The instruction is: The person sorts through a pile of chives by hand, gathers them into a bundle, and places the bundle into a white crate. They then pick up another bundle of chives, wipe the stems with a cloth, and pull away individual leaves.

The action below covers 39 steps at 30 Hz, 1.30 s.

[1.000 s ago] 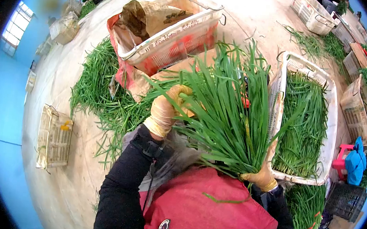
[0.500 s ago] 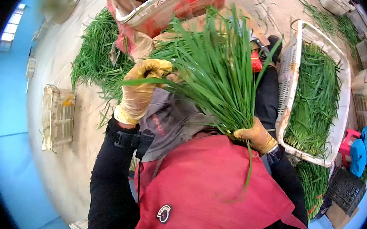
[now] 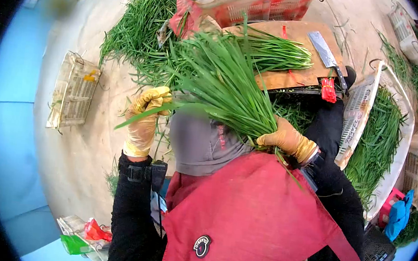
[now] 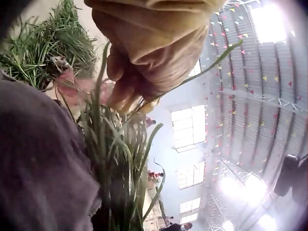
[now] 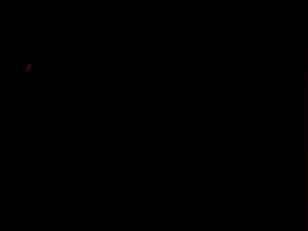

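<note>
A thick bunch of long green chives fans up and to the left in front of my chest. My right hand, in a yellow glove, grips the bunch at its base. My left hand, also gloved, pinches a few loose leaves at the bunch's left edge. In the left wrist view the gloved left hand closes on thin green leaves seen from below. The right wrist view is black.
A wooden board holds a cut bundle of chives and a cleaver. A white crate of chives stands at the right, another crate at the top. Loose chives lie on the floor; an empty crate at left.
Both hands and the bunch have come lower and closer to my body. The view has tilted, so the board and cleaver now show. My left hand has drawn leaves out to the left.
</note>
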### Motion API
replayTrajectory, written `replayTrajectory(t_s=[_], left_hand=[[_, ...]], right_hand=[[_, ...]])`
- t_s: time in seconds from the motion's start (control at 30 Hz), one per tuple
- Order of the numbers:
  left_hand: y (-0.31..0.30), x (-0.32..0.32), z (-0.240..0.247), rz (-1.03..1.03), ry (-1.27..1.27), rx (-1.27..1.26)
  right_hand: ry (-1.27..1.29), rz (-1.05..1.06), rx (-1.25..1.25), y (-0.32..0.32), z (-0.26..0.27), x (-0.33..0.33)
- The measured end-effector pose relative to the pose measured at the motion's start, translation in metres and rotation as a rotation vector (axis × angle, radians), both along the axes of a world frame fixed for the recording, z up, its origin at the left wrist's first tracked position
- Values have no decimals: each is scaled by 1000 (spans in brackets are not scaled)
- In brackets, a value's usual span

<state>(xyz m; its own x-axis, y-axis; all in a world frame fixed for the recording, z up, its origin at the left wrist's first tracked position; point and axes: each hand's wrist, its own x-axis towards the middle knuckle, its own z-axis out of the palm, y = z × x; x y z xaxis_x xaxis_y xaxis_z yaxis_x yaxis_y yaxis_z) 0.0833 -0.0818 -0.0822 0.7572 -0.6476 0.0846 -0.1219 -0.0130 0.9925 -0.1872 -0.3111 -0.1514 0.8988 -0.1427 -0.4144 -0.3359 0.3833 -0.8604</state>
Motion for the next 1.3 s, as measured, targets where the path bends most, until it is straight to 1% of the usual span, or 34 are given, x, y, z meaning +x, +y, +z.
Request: replayTrajectory(t_s=[0.07, 0.17, 0.2, 0.23, 0.27, 0.3, 0.33, 0.37, 0.4, 0.43, 0.47, 0.57, 0.6, 0.67, 0.8, 0.83, 0.9, 0.93, 1.03, 1.07, 1.1, 1.13, 1.17, 1.2, 1.23, 1.27, 1.3], left_hand=[[11, 1, -2, 18, 25, 53], [21, 8, -8, 9, 48, 83], [23, 8, -10, 9, 52, 75], [25, 9, -12, 10, 56, 69], [30, 11, -15, 23, 104, 124], [33, 11, -19, 11, 96, 77], [36, 12, -24, 0, 85, 30], [38, 14, -29, -11, 74, -17], [43, 15, -32, -5, 101, 0], [46, 16, -33, 8, 114, 28], [48, 18, -34, 20, 127, 56], [54, 25, -37, 39, 120, 111], [57, 27, -40, 44, 110, 124], [64, 32, -45, 33, 39, 239], [72, 38, -61, -32, -139, 478], [72, 39, -67, -21, -45, 417], [70, 39, -80, 2, 138, 293], [72, 39, -82, 46, 277, 233], [87, 65, -81, 264, 243, 342], [96, 77, -101, 331, 150, 132], [86, 79, -88, 322, -53, 100], [70, 76, -64, 311, -253, 70], [47, 64, -29, 236, -438, 38], [20, 49, 8, 159, -625, 6], [-3, 39, 32, 11, -641, -117], [-17, 32, 49, -34, -875, -15], [-35, 26, 61, -168, -1037, -49]], right_hand=[[19, 28, -54, 0, 4, 8], [48, 39, -37, 1, -3, 17], [82, 76, -1, 0, 0, 20], [62, 53, -5, 4, 0, 23], [41, 30, -8, 8, -2, 27], [19, 7, -9, 12, -6, 30], [53, 65, 14, 11, -13, 35], [63, 40, -162, 16, -22, 39], [71, 16, -336, 22, -32, 42], [79, -9, -508, 32, -22, 51], [118, -32, -583, 39, -6, 53], [141, -136, -531, 53, -27, 55], [152, -144, -558, 56, -31, 56], [177, -163, -609, 60, -37, 58], [260, -143, -686, 62, -24, 60], [277, -132, -709, 62, -23, 61], [222, -140, -713, 62, -30, 60], [194, -142, -713, 61, -35, 59], [122, -171, -682, 60, -43, 57], [136, -158, -695, 60, -40, 57], [135, -166, -675, 59, -37, 59], [137, -173, -652, 61, -36, 60], [139, -176, -630, 62, -35, 60], [131, -162, -657, 63, -33, 61], [121, -149, -687, 62, -32, 62], [110, -136, -718, 62, -31, 64], [104, -136, -678, 61, -31, 64]])
